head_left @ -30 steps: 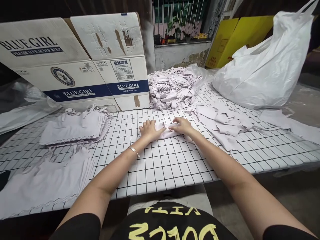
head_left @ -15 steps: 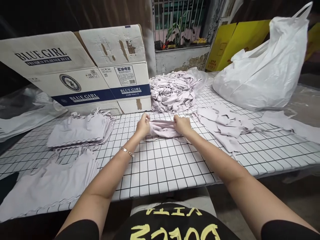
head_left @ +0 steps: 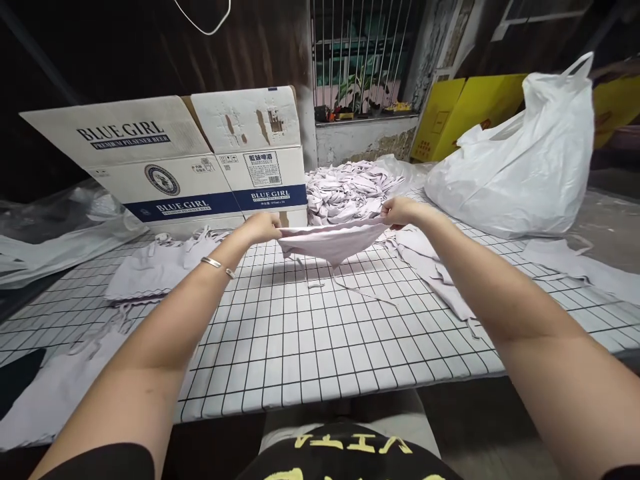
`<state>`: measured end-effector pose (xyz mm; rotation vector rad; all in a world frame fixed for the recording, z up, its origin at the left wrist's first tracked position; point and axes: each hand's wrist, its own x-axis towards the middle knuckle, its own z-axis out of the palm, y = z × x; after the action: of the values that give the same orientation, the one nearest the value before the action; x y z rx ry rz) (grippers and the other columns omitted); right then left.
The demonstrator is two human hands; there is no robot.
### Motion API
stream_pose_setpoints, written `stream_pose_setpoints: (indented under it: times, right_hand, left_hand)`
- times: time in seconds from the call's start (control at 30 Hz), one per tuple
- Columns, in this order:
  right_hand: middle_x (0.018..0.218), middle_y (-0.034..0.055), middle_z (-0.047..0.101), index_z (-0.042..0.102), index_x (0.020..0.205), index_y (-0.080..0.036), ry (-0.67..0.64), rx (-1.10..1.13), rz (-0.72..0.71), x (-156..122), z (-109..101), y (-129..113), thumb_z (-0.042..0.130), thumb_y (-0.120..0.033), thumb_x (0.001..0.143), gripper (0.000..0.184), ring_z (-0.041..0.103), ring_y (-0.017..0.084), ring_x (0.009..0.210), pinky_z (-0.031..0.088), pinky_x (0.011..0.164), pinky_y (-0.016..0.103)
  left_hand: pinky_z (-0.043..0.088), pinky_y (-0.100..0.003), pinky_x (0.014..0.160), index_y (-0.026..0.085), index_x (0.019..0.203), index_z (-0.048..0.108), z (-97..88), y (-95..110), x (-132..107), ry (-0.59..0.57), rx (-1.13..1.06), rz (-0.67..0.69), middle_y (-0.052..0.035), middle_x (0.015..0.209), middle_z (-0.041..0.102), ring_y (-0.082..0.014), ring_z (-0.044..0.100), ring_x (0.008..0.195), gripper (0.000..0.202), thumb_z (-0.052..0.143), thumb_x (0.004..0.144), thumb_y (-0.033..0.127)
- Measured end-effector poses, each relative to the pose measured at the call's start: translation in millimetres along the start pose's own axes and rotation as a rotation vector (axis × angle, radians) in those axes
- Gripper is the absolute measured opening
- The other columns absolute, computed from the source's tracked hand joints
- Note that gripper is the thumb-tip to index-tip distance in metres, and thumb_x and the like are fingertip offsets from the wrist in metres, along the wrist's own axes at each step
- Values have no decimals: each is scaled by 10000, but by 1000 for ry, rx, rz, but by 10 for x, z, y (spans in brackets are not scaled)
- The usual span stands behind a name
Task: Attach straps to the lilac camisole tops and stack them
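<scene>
A pale lilac camisole (head_left: 331, 244) is stretched out between my two hands, lifted above the table with its thin straps dangling onto the grid cloth. My left hand (head_left: 262, 228) is closed on one end of its upper edge, and my right hand (head_left: 399, 212) pinches the opposite end. Between them the fabric sags into a point. Left of my left arm lies a neat stack of similar camisoles (head_left: 145, 268), partly hidden by the forearm. More of them (head_left: 60, 393) are spread at the near left. Beside my right forearm rest several loose pieces (head_left: 430, 267).
A flattened Blue Girl beer carton (head_left: 215, 167) stands at the back left. Behind my hands is a heap of crumpled lilac garments (head_left: 350, 190). A full white plastic bag (head_left: 520, 167) sits at the back right, before a yellow box (head_left: 440, 117). The table (head_left: 350, 347) has a grid-patterned cover.
My hands have moved apart and upward, pulling the bunched camisole out wide and off the table. Its straps now hang below. The head view has tilted up slightly.
</scene>
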<state>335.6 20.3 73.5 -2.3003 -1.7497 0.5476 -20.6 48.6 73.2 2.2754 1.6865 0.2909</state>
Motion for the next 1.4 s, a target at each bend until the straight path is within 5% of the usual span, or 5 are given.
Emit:
stream_pose_setpoints:
  times: [0.47,0.63,0.9,1.3,1.4]
  right_hand:
    - [741,59,609,610,820,-84,316,538,-93,135,-890,-767,727,-54,748,141,650,171,708,580,648,334]
    - [722,73,600,654,826,-74,463,293,-140,116,-872,-827,712,-99,760,91,624,183,713,561,688,360]
    - [815,95,638,687,810,-108,559,-123,-274,48,-784,-762,672,5,687,167,603,251,923,489,850,355]
    - [594,15,577,618,709,-139,203,298,-48,118,-742,-525,696,-59,739,116,557,116,551,503,569,263]
    - [654,14,593,622,777,-149,233,303,-170,-135,-564,-406,682,-59,729,118,551,113,572,472,558,241]
  left_hand:
    - [393,-258,525,146,648,662,-667,438,376,207,-180,-1,-13,474,536,-150,514,495,37,678,669,172]
    - [447,-237,562,132,690,627,-440,355,436,393,-491,16,-7,540,552,-141,556,577,107,694,715,213]
    - [393,-237,445,145,622,638,51,328,279,69,-518,32,-21,519,582,-121,511,438,93,726,634,173]
    - [354,-273,454,133,655,644,-805,213,351,160,-580,-264,-85,513,579,-151,464,426,232,513,744,302]
    - [346,-275,465,116,700,685,-628,40,-41,84,-548,-228,-88,547,586,-153,452,439,304,455,750,310]
